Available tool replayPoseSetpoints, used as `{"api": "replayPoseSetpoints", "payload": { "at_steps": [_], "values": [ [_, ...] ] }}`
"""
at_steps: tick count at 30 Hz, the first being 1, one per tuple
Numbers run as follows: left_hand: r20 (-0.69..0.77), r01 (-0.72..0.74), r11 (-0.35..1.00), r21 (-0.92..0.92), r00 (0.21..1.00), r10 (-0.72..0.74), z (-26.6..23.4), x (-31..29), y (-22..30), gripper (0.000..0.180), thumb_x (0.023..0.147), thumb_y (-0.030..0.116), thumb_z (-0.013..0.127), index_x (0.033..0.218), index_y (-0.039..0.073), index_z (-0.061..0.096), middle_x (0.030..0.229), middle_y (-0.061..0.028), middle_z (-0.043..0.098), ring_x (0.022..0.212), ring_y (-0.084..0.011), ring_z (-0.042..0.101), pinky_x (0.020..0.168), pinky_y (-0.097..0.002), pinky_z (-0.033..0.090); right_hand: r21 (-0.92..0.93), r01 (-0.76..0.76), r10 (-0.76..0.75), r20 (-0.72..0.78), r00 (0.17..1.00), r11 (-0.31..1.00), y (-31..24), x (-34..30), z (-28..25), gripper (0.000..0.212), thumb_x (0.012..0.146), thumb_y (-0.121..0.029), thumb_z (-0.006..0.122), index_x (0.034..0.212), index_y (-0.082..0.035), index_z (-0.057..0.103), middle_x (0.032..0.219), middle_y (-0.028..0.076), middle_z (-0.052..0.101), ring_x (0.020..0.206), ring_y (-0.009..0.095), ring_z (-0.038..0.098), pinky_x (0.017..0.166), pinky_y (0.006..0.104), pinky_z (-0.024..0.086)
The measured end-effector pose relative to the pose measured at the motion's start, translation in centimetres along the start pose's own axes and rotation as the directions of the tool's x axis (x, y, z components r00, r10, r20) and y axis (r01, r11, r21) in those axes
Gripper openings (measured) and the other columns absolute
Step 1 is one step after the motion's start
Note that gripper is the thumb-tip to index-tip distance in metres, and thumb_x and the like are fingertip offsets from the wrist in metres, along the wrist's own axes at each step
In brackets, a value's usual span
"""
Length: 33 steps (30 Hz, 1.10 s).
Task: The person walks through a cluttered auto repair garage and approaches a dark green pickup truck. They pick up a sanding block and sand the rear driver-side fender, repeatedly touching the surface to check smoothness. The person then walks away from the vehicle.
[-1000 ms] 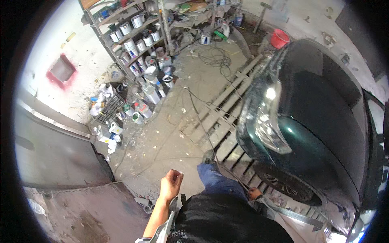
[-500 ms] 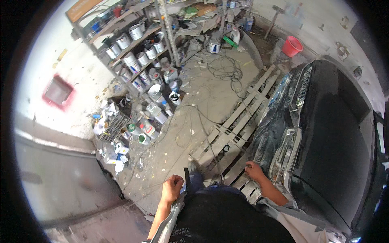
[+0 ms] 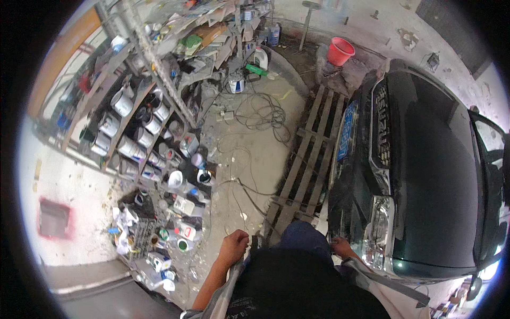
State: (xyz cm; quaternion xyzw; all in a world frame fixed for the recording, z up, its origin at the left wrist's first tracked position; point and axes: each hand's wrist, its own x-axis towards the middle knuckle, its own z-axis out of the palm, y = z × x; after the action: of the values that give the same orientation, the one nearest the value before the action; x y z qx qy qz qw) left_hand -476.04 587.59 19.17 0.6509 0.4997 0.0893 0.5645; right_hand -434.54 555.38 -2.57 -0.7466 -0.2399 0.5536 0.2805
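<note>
My left hand [image 3: 234, 247] is held beside my body, its fingers loosely curled in, and nothing shows in it. On the other side, my right hand [image 3: 341, 247] is close to the front corner of a dark pickup [image 3: 433, 175], near its headlight [image 3: 380, 231]. Its fingers are curled too, with no object visible in them; part of the hand is hidden behind my raised knee [image 3: 305, 239]. Neither hand visibly touches the vehicle. A wooden pallet [image 3: 304, 159] lies on the floor ahead, alongside the bumper.
Shelves [image 3: 141, 103] with several paint cans stand at the left. More cans and bottles crowd the floor around a crate [image 3: 142, 237]. A coiled cable [image 3: 263, 114] trails toward the pallet. At the far wall are a red bucket [image 3: 340, 51] and a long-handled tool [image 3: 306, 26].
My view has swung and moved forward, so shelves and bucket sit further left and the pickup's front shows more fully. My right hand is lower and partly covered by my knee.
</note>
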Motion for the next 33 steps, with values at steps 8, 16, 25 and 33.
{"api": "replayPoseSetpoints", "payload": {
  "at_steps": [8, 16, 25, 33],
  "values": [
    [0.111, -0.186, 0.957, 0.221, 0.98, 0.165, -1.5, 14.1, 6.5, 0.022, 0.089, 0.025, 0.061, 0.094, 0.004, 0.065, 0.087, -0.0177, 0.067, 0.083, -0.036, 0.066, 0.073, -0.042, 0.052, -0.064, -0.192, 0.182, -0.138, 0.973, 0.979, -10.7, 7.8, 0.3, 0.04, 0.093, -0.022, 0.056, 0.124, 0.002, 0.058, 0.106, 0.019, 0.066, 0.089, 0.031, 0.067, 0.078, 0.0398, 0.055],
    [0.22, -0.101, 0.958, 0.268, 0.975, 0.041, -0.5, 26.3, 15.4, 0.025, 0.091, 0.025, 0.059, 0.1, 0.003, 0.064, 0.092, -0.0158, 0.068, 0.086, -0.0314, 0.066, 0.077, -0.0392, 0.052, -0.292, -0.052, 0.057, 0.009, 0.998, 0.955, -22.7, 19.1, -8.7, 0.047, 0.092, -0.019, 0.057, 0.133, 0.002, 0.05, 0.112, 0.023, 0.063, 0.09, 0.028, 0.066, 0.079, 0.0442, 0.053],
    [0.272, -0.245, 0.939, 0.241, 0.946, 0.176, -2.2, 38.4, 20.8, 0.027, 0.093, 0.023, 0.054, 0.11, 0.004, 0.063, 0.103, -0.0177, 0.066, 0.098, -0.0359, 0.063, 0.085, -0.0419, 0.049, 0.033, -0.181, 0.183, -0.135, 0.974, 0.983, -36.2, 29.1, -15.8, 0.048, 0.093, -0.016, 0.061, 0.134, 0.001, 0.046, 0.1, 0.021, 0.064, 0.078, 0.026, 0.065, 0.066, 0.0411, 0.054],
    [0.446, -0.16, 0.982, 0.105, 0.89, 0.097, -6.0, 53.8, 21.7, 0.04, 0.1, 0.039, 0.046, 0.113, 0.004, 0.063, 0.105, -0.0152, 0.067, 0.098, -0.0297, 0.064, 0.085, -0.0386, 0.048, -0.228, 0.013, -0.042, -0.123, 0.991, 0.974, -42.6, 34.6, -16.8, 0.031, 0.097, -0.024, 0.053, 0.119, -0.002, 0.055, 0.096, 0.017, 0.061, 0.085, 0.03, 0.06, 0.071, 0.0446, 0.051]
  ]
}}
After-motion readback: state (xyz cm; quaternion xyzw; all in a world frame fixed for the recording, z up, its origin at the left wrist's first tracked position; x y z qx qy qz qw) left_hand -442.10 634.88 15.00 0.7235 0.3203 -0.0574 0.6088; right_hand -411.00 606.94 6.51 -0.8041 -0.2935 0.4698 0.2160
